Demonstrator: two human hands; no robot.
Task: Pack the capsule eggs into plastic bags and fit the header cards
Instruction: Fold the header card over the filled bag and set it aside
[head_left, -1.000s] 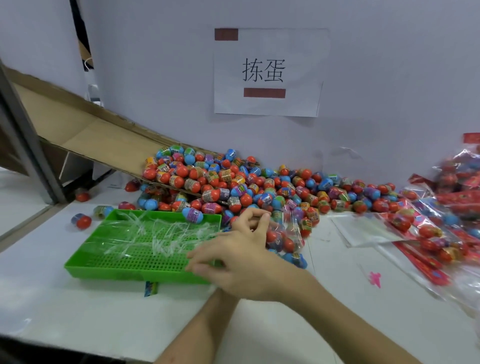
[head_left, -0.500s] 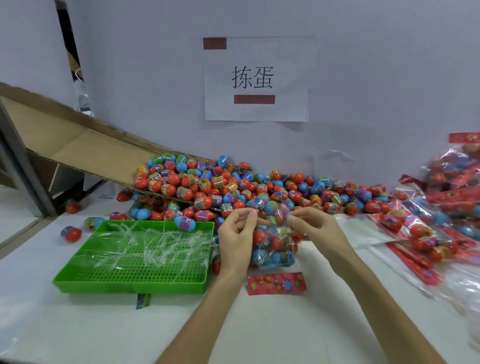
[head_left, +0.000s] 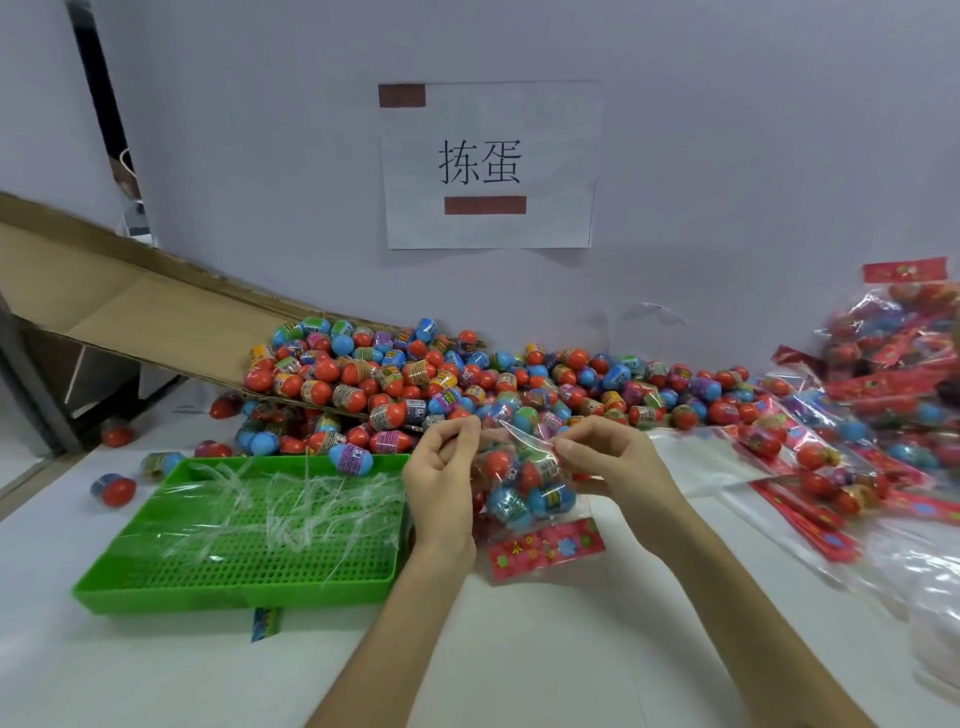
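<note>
Left hand (head_left: 441, 488) and right hand (head_left: 608, 462) both pinching top edge of bag (head_left: 530, 488) of eggs; red card (head_left: 545, 548) at near end, green tray (head_left: 249, 535) left.

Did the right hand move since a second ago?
Yes. The right hand went to the right, off the edge of the green tray, and now pinches the far side of the bag.
</note>
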